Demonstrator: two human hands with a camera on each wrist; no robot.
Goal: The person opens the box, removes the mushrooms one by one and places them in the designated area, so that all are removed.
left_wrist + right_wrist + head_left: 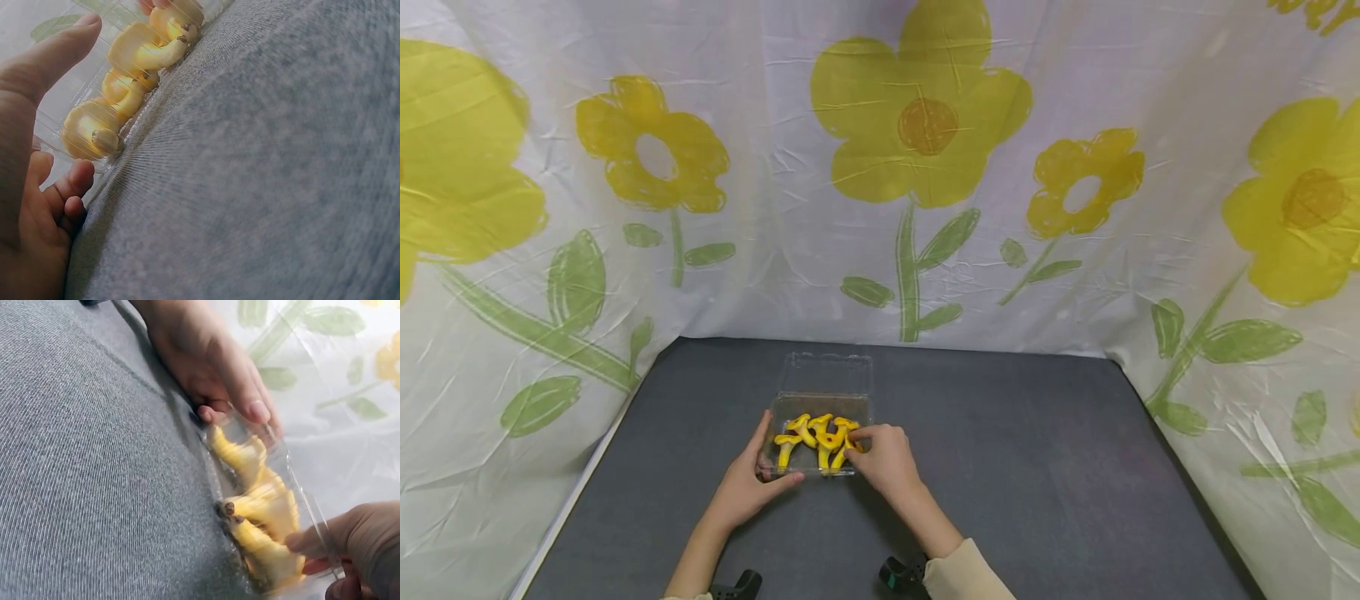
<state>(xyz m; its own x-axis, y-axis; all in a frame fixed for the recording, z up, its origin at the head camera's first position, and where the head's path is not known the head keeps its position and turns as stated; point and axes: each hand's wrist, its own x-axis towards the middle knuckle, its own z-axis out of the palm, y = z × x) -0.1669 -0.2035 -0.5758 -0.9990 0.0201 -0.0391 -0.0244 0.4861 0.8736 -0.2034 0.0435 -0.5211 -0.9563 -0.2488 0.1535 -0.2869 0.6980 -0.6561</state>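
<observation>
Left hand (747,487) gripping, thumb extended; right hand (888,458) pinching.

No word, label, brand or number can be read in any view. On the white fabric curtain printed with yellow flowers (790,283), some yellow, letter-like strokes (1317,12) stand high at the right, cut off by the head view's top edge; whether they are writing cannot be told. No lettering can be made out on the clear, rectangular plastic box with a hinged lid (822,404).
</observation>
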